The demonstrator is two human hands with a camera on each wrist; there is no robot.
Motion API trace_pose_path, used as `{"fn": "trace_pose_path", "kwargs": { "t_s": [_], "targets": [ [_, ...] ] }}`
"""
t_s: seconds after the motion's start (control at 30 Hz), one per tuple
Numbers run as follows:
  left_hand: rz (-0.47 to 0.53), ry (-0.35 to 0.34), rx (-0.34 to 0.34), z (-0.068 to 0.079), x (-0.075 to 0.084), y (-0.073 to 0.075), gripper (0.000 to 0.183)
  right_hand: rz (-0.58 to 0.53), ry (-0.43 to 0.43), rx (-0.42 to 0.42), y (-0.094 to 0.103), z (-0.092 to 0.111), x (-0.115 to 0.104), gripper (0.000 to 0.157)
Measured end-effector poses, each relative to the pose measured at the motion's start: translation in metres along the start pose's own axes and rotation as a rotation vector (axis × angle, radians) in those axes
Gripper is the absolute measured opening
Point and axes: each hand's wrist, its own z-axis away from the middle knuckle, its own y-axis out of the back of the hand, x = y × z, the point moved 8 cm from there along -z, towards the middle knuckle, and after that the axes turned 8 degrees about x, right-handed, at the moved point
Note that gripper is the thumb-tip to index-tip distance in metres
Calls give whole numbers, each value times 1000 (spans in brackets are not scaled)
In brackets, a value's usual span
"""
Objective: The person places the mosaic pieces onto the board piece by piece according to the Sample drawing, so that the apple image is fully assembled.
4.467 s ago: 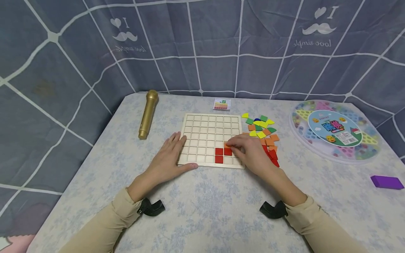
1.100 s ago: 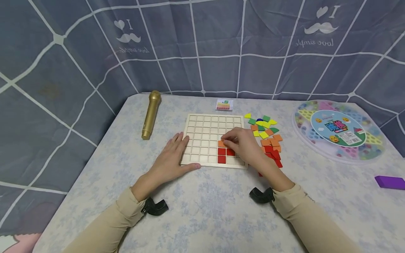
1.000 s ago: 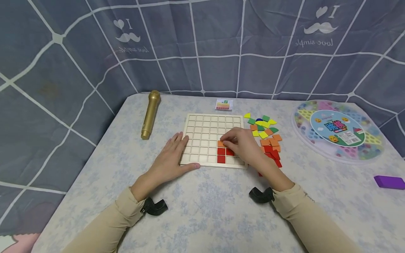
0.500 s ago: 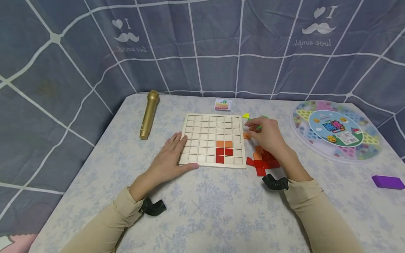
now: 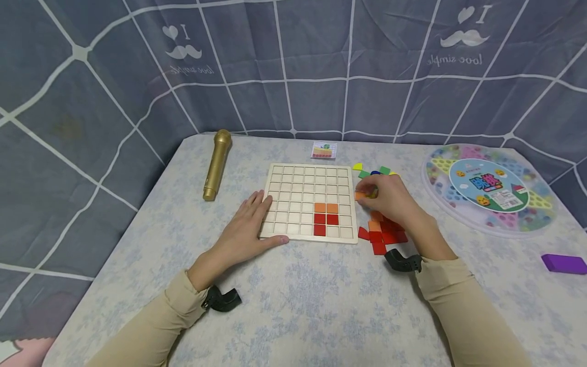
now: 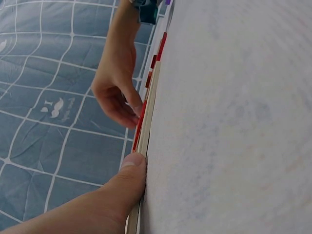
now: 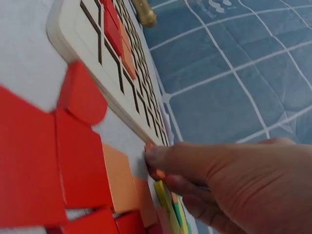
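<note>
In the head view, my left hand (image 5: 242,228) lies with straight fingers on the left edge of a wooden grid board (image 5: 290,204), its thumb along the front edge. Several tiles sit in the board's cells: red tiles (image 5: 319,219) with two orange ones (image 5: 326,208) behind them. Just right of the board, my right hand (image 5: 390,199) pinches an orange tile (image 7: 155,171) between thumb and finger, seen in the right wrist view. Loose red tiles (image 5: 390,236) lie below that hand, and it hides part of the pile.
Green tiles (image 5: 384,170) and a yellow piece (image 5: 357,166) lie behind the right hand. A small pattern card (image 5: 323,150) is at the back. A gold microphone (image 5: 217,165) lies left, a round clear case (image 5: 488,191) right, and a purple block (image 5: 564,264) near the right edge.
My right hand has left the board for the pile at its right and taken hold of an orange tile. Two orange tiles now show in the board. The left hand stays put.
</note>
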Motion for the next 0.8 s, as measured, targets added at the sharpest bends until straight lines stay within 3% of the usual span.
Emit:
{"fn": "trace_pose_path", "kwargs": {
  "t_s": [0.27,0.5,0.8],
  "targets": [
    [4,1,5,0,0,0,112,-80,51,85,5,-1,-10,19],
    [-8,-4,6,0,-1,0,112,-95,112,69,-10,2,-34,20],
    [-8,-5,9,1,-2,0,111,-155,120,99,-27,1,-50,6]
  ]
}}
